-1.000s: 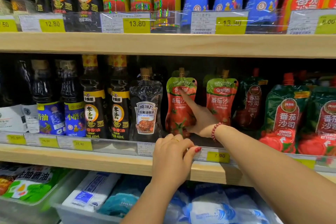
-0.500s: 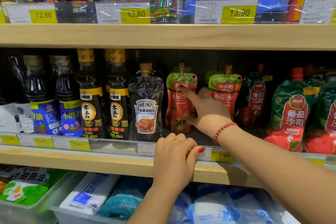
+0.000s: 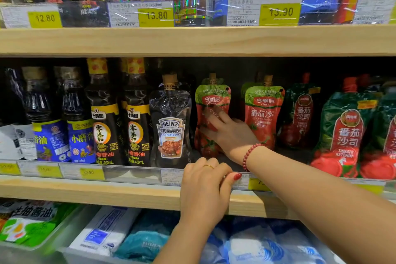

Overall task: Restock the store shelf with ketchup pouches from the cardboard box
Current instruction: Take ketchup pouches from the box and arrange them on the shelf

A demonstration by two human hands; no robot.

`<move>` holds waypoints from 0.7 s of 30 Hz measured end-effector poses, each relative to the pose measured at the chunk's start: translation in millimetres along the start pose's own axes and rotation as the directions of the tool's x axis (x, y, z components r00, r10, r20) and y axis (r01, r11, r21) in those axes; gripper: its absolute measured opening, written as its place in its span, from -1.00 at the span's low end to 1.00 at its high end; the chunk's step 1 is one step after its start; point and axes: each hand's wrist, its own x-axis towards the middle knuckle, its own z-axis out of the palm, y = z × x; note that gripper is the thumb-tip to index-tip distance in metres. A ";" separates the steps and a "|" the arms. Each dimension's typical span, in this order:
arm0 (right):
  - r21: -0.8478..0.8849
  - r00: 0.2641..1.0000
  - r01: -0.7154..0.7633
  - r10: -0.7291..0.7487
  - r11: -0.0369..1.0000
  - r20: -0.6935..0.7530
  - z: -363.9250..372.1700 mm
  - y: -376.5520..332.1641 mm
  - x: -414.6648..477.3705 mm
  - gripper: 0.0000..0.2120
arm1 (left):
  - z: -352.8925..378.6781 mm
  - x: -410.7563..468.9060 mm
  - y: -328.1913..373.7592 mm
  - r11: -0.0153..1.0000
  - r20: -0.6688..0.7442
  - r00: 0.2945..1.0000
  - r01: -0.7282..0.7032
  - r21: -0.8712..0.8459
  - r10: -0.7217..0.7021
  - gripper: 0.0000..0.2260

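Note:
Two red-and-green ketchup pouches stand upright on the middle shelf: one (image 3: 212,96) beside the black Heinz pouch, the other (image 3: 263,111) to its right. My right hand (image 3: 231,135) reaches in between them, and its straight fingers press flat on the front of the left pouch. My left hand (image 3: 203,188) grips the clear front rail (image 3: 128,171) of the shelf just below, with fingers curled over its top and thumb on the price strip. No cardboard box is in view.
A black Heinz pepper sauce pouch (image 3: 170,130) and sesame oil bottles (image 3: 102,118) stand to the left. Dark green ketchup pouches (image 3: 345,133) fill the right. A wooden upper shelf board (image 3: 192,40) hangs close above. Bagged goods lie in bins (image 3: 100,231) below.
My right hand went from touching the pouch's upper label with one fingertip to lying flat on its middle. My left hand stayed on the rail.

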 end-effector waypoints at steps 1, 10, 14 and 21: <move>-0.004 1.000 -0.002 0.001 1.000 -0.005 0.9 0.1 0.8 -0.49 | 0.4 -0.1 0.1 1.000 -0.001 1.000 -0.004 0.005 0.004 -0.85; 0.083 1.000 -0.026 0.025 0.996 0.013 -21.3 6.3 -10.6 -0.45 | 1.5 -0.8 -3.5 0.999 -0.023 0.999 -0.044 0.000 0.044 -0.84; 0.202 0.964 -0.152 0.191 0.967 -0.185 -60.8 10.5 -53.4 -0.55 | -1.9 2.0 -4.9 0.999 -0.022 0.999 -0.048 -0.019 0.047 -0.84; 0.500 0.909 -0.166 0.329 0.850 -0.258 -71.1 -39.4 -166.8 -0.61 | -13.0 6.1 7.7 0.999 0.033 0.999 0.034 -0.022 -0.033 -0.81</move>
